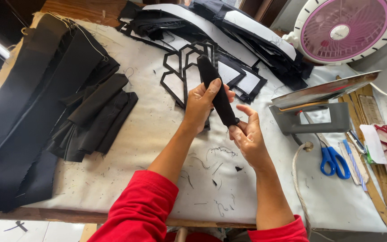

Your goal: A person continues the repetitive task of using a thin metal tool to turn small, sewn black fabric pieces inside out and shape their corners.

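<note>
Black fabric strip [216, 92] is being grasped by the left hand [201, 105]; the right hand [247, 136] is seemingly pinching its lower end, left of the iron [319, 105].

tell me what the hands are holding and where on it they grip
A long, narrow black fabric strip: the left hand wraps its middle, and the right hand pinches its lower end with its fingers.

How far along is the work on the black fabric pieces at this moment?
Done, seemingly: folded black fabric strips lie stacked at left. In hand: left hand grips a narrow black fabric tube while right hand pinches its lower end. Left: black-edged white cut pieces await beyond; how many is unclear.
</note>
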